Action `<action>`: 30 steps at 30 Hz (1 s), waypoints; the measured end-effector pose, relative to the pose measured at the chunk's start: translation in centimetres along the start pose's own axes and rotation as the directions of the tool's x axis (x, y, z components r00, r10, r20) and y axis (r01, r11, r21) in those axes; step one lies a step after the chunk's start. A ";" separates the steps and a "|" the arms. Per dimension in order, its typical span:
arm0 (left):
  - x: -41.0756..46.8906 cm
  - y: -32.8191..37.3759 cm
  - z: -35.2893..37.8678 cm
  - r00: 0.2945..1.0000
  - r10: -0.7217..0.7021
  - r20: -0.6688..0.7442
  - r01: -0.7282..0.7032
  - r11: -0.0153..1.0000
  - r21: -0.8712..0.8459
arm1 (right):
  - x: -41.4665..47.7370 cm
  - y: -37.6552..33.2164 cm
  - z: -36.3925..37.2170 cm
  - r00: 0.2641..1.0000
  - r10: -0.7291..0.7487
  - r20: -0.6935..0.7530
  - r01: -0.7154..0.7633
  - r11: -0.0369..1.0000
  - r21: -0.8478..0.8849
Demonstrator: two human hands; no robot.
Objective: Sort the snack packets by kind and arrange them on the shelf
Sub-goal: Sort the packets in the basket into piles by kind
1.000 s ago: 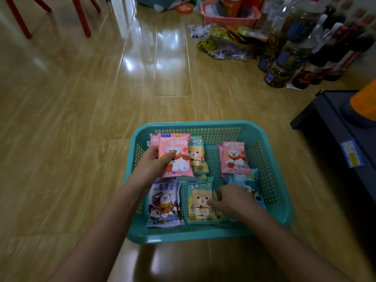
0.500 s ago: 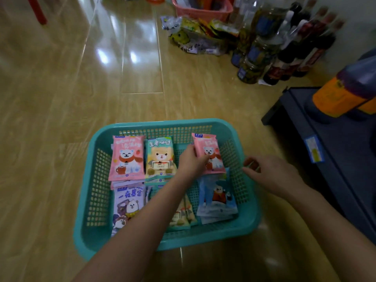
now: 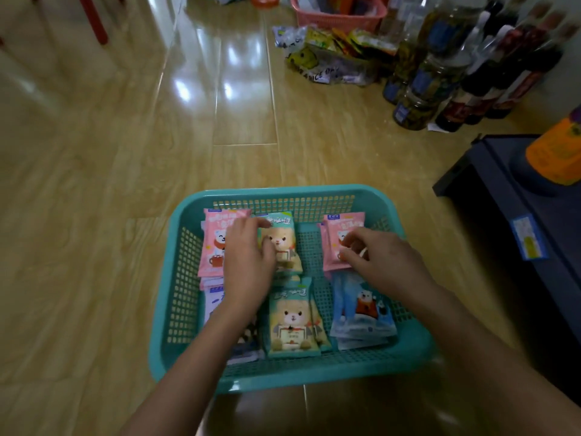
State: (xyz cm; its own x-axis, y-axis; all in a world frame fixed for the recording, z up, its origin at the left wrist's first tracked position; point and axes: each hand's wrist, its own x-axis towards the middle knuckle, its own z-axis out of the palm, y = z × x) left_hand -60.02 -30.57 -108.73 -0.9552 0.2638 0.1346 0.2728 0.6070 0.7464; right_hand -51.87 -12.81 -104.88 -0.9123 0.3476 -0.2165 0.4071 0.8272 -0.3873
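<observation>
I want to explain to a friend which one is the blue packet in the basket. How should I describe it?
Find the teal basket on the wooden floor. In its near right corner, just nearer than the pink packet under the right hand, lies the blue packet. Only it is light blue; the green packet to its left shows a brown bear.

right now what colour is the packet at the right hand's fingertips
The packet at the right hand is pink; the head view shows it best.
</observation>
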 end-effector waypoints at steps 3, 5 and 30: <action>1.0 -3.5 -2.7 0.992 -0.118 -0.037 0.123 0.969 0.214 | 1.3 -2.7 2.3 0.999 -0.037 0.007 0.036 0.992 0.122; 1.5 -5.3 -3.5 0.984 -0.177 0.028 0.161 0.942 0.293 | 2.0 -4.4 4.1 0.999 -0.030 0.029 0.026 0.991 0.129; 3.6 -6.5 -4.5 0.894 -0.378 0.241 0.372 0.926 0.072 | 2.1 -6.0 6.2 0.994 0.067 0.089 -0.090 0.954 0.287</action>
State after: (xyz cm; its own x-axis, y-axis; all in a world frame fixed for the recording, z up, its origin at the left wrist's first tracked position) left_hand -65.70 -36.94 -110.14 -0.9290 0.1874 -0.3190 -0.0943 0.7139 0.6939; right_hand -55.99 -19.80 -108.57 -0.8754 0.3612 -0.3212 0.4831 0.6311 -0.6069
